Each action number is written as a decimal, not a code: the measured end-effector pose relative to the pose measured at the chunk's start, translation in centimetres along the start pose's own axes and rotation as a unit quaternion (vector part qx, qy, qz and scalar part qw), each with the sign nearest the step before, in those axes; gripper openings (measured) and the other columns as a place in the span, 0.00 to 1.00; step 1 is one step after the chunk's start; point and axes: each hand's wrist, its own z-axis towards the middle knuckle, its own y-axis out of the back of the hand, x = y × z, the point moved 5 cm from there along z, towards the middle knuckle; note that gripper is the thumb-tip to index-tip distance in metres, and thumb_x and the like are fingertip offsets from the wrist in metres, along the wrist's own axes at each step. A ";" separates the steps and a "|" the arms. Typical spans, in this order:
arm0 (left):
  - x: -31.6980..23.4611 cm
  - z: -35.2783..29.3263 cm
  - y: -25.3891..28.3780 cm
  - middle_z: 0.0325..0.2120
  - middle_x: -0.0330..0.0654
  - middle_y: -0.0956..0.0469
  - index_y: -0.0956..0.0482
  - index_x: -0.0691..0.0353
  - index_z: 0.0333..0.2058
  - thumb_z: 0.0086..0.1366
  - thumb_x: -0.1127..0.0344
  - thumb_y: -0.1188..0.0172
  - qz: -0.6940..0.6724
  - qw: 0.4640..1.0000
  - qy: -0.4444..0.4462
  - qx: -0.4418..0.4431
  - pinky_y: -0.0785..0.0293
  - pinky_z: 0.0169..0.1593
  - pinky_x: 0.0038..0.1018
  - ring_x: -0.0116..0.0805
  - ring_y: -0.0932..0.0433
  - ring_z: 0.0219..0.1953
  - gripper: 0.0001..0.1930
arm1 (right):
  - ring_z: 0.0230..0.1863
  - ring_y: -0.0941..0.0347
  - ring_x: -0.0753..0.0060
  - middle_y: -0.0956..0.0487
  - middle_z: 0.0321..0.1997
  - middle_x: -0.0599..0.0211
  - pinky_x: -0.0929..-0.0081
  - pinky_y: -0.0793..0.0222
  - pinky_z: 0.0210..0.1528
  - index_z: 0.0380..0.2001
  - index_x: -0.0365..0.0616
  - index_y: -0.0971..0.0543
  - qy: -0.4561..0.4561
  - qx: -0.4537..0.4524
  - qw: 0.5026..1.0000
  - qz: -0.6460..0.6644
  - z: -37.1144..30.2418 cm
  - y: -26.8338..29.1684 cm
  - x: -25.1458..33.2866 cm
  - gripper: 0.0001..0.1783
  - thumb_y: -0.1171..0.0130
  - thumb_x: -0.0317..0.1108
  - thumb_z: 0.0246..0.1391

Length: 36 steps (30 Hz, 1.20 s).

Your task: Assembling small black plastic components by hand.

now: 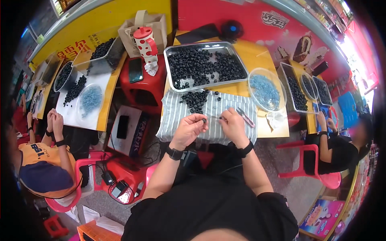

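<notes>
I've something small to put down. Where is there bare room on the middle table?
Two patches look bare: the table between the tray, bowl and pink wall, and the left side of the cloth, bordered by the tray, bead pile and left hand. Mid-cloth is crowded: the pile, the snips and right hand.

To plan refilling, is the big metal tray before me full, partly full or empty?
Partly full: the metal tray holds many black beads, with bare patches showing among them.
</notes>
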 end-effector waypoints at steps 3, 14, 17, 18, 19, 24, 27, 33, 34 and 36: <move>0.0 0.0 0.0 0.37 0.44 0.22 0.25 0.69 0.46 0.66 0.74 0.45 -0.004 1.000 0.001 -0.002 0.27 0.39 0.23 0.31 0.22 0.37 0.11 | 0.30 0.27 0.48 0.27 0.27 0.57 0.58 0.33 0.31 0.25 0.42 0.22 -0.009 0.021 0.998 0.054 -0.3 0.5 0.2 0.04 0.37 0.27 0.43; -0.1 0.0 -0.2 0.37 0.44 0.22 0.25 0.69 0.46 0.66 0.74 0.45 -0.004 1.000 -0.002 -0.004 0.27 0.40 0.24 0.32 0.22 0.37 0.11 | 0.29 0.27 0.50 0.28 0.26 0.58 0.59 0.32 0.31 0.27 0.44 0.20 -0.007 0.003 1.000 0.022 -0.6 0.6 0.0 0.03 0.39 0.29 0.46; -0.1 0.0 -0.2 0.37 0.44 0.22 0.25 0.69 0.46 0.66 0.74 0.45 -0.001 1.000 0.000 -0.005 0.27 0.41 0.23 0.31 0.22 0.37 0.11 | 0.28 0.27 0.51 0.28 0.26 0.59 0.60 0.32 0.30 0.29 0.44 0.21 0.032 0.010 0.999 -0.006 -1.0 -0.3 0.4 0.05 0.38 0.30 0.46; 0.0 0.0 -0.1 0.37 0.44 0.22 0.25 0.69 0.46 0.66 0.74 0.45 0.002 1.000 0.001 -0.008 0.26 0.41 0.23 0.31 0.22 0.37 0.11 | 0.27 0.26 0.55 0.27 0.25 0.61 0.62 0.32 0.29 0.30 0.43 0.21 0.045 0.009 0.999 -0.014 -1.0 -0.4 0.5 0.06 0.37 0.30 0.47; 0.1 0.0 0.0 0.37 0.44 0.22 0.25 0.69 0.46 0.66 0.74 0.45 0.005 1.000 0.003 -0.011 0.26 0.41 0.23 0.31 0.22 0.37 0.11 | 0.26 0.26 0.58 0.26 0.25 0.63 0.65 0.32 0.28 0.31 0.43 0.21 0.058 0.007 0.998 -0.021 -1.0 -0.5 0.6 0.06 0.37 0.30 0.48; 0.2 -0.1 0.0 0.37 0.44 0.21 0.25 0.69 0.46 0.65 0.76 0.45 0.004 1.000 -0.006 -0.011 0.25 0.41 0.23 0.31 0.21 0.37 0.11 | 0.26 0.30 0.85 0.22 0.26 0.74 0.84 0.37 0.27 0.31 0.40 0.22 -0.163 0.035 0.849 0.502 -1.9 -2.3 0.8 0.05 0.37 0.30 0.54; 0.3 -0.1 0.2 0.37 0.44 0.21 0.24 0.69 0.46 0.64 0.77 0.44 0.009 1.000 -0.010 -0.018 0.25 0.42 0.24 0.31 0.21 0.37 0.11 | 0.26 0.31 0.89 0.22 0.26 0.75 0.88 0.39 0.27 0.32 0.40 0.21 -0.188 0.019 0.782 0.594 -2.0 -3.5 2.1 0.04 0.38 0.29 0.56; 0.2 -0.1 0.0 0.39 0.43 0.21 0.23 0.69 0.45 0.62 0.78 0.42 0.014 1.000 -0.014 -0.007 0.24 0.42 0.24 0.30 0.21 0.39 0.12 | 0.26 0.31 0.87 0.21 0.27 0.73 0.87 0.38 0.28 0.30 0.40 0.21 -0.194 -0.012 0.729 0.657 -2.3 -4.5 1.8 0.02 0.38 0.26 0.55; 0.2 -0.1 -0.1 0.39 0.43 0.22 0.23 0.69 0.45 0.62 0.78 0.42 0.017 1.000 -0.017 -0.006 0.24 0.42 0.24 0.30 0.21 0.39 0.11 | 0.26 0.31 0.86 0.21 0.27 0.73 0.87 0.38 0.28 0.30 0.40 0.21 -0.198 -0.014 0.723 0.662 -2.4 -4.5 1.7 0.02 0.38 0.26 0.54; 0.2 -0.1 -0.1 0.40 0.42 0.22 0.22 0.70 0.44 0.62 0.79 0.41 0.023 0.999 -0.024 -0.003 0.24 0.42 0.23 0.30 0.21 0.39 0.11 | 0.26 0.31 0.85 0.21 0.27 0.72 0.87 0.38 0.28 0.29 0.40 0.21 -0.202 -0.018 0.715 0.669 -2.6 -4.6 1.6 0.02 0.37 0.25 0.54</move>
